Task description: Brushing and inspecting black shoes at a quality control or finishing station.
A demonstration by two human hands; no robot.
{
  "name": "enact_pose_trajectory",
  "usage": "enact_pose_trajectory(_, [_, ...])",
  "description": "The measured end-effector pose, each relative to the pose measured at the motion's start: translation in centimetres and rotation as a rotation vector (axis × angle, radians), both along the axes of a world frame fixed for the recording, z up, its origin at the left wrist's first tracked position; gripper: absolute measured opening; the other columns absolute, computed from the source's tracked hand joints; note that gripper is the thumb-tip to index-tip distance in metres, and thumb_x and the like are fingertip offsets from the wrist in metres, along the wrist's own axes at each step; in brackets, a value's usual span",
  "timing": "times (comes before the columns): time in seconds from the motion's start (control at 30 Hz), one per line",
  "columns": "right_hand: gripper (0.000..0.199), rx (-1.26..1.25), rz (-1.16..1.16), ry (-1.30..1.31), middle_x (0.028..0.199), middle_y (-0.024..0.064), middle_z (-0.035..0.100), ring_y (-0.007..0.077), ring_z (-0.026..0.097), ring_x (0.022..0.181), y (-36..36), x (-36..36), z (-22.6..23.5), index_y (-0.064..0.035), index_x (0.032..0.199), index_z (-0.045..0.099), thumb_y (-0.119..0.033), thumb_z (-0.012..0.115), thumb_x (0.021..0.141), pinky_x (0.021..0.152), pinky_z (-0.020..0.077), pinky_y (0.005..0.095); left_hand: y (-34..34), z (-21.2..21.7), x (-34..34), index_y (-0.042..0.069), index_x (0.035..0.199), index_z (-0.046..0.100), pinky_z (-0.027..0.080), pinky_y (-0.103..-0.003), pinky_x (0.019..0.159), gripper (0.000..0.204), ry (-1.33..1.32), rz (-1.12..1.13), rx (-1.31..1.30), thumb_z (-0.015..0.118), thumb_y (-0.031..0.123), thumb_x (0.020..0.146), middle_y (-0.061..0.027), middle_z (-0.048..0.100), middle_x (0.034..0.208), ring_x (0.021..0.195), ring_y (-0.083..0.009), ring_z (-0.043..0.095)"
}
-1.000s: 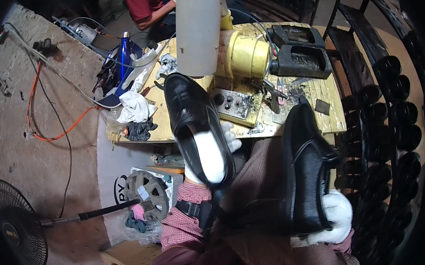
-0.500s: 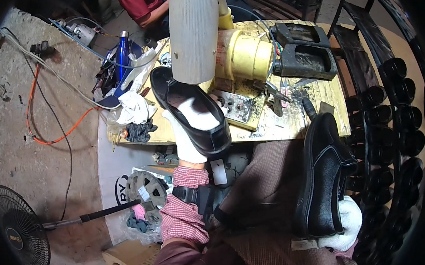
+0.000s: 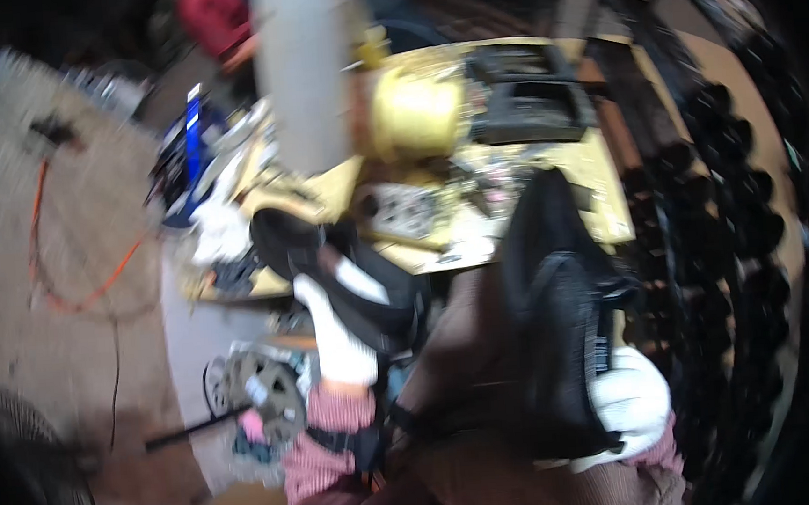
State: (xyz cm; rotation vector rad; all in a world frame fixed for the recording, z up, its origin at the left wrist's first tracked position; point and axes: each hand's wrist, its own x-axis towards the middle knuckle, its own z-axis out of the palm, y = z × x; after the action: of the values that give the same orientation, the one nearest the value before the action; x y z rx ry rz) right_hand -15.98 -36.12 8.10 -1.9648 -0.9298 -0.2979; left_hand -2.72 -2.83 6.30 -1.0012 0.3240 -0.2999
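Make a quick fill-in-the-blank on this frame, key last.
1. The shoe at the left hand is coloured ____.
2. The glove on the right hand is coloured ____.
3. The blue bottle is to the ____ of the yellow cylinder.
4. The shoe rack is on the picture's ____ side.

black; white; left; right

Blurred view, no readable text, labels, numbers or signs

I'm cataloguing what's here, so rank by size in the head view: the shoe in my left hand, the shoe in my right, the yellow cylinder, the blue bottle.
1. Right-hand shoe
2. Left-hand shoe
3. Yellow cylinder
4. Blue bottle
Nearness to the camera may explain the shoes' difference.
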Motion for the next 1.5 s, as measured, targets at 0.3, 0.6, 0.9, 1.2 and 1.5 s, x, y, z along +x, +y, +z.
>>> enact_pose_trajectory(0.3, [0.063,-0.27,0.144,0.191,0.149,0.0177,0.05,0.049,0.051,0.123,5.5,-0.8,2.0,-0.0039,0.128,0.061,-0.042,0.076,0.08,0.104,0.0451,0.0531,-5.6,-8.6,-1.5,0.008,0.149,0.05,0.054,-0.036,0.1,0.069,-0.77,-0.767,0.725,0.068,0.05,0.097,-0.0069,0.069,0.127,0.108,-0.0233,0.068])
enact_pose_trajectory(0.6, [0.041,-0.492,-0.662,-0.353,0.103,0.0157,0.076,0.0342,0.07,0.08,0.1,-21.4,21.8,-0.0021,0.104,0.072,-0.042,0.069,0.094,0.07,0.053,0.0501,-3.9,-11.0,2.3,0.008,0.155,0.041,0.055,-0.04,0.095,0.071,-0.648,-1.054,0.295,0.062,0.048,0.101,-0.0109,0.068,0.126,0.103,-0.0256,0.068])
enact_pose_trajectory(0.9, [0.042,-0.541,-2.092,0.472,0.081,0.0141,0.072,0.0181,0.069,0.074,-9.6,-37.6,30.5,0.0014,0.099,0.073,-0.031,0.079,0.073,0.071,0.0555,0.0335,-6.0,-11.1,4.4,0.007,0.16,0.032,0.056,-0.045,0.089,0.072,-0.275,-1.184,0.028,0.057,0.047,0.105,-0.0149,0.067,0.125,0.098,-0.0278,0.068])
enact_pose_trajectory(1.2, [0.063,-0.782,-2.382,0.695,0.117,0.0202,0.073,0.0358,0.069,0.11,-23.4,-44.8,24.2,-0.0035,0.121,0.072,-0.048,0.077,0.077,0.098,0.0527,0.0427,-10.3,2.9,0.8,0.004,0.162,0.026,0.057,-0.047,0.083,0.068,-0.602,-1.279,0.533,0.05,0.039,0.109,-0.0187,0.067,0.12,0.094,-0.0304,0.069])
enact_pose_trajectory(1.5, [0.093,-0.82,-2.589,-0.623,0.165,0.0214,0.034,0.0401,0.026,0.155,-20.0,-36.9,37.5,-0.0131,0.162,0.032,-0.052,0.073,0.088,0.127,0.022,0.0468,-13.3,9.7,-5.9,0.015,0.165,0.023,0.039,-0.058,0.116,0.075,-1.582,-0.416,1.698,0.045,0.056,0.106,-0.0254,0.035,0.162,0.131,-0.0424,0.053])
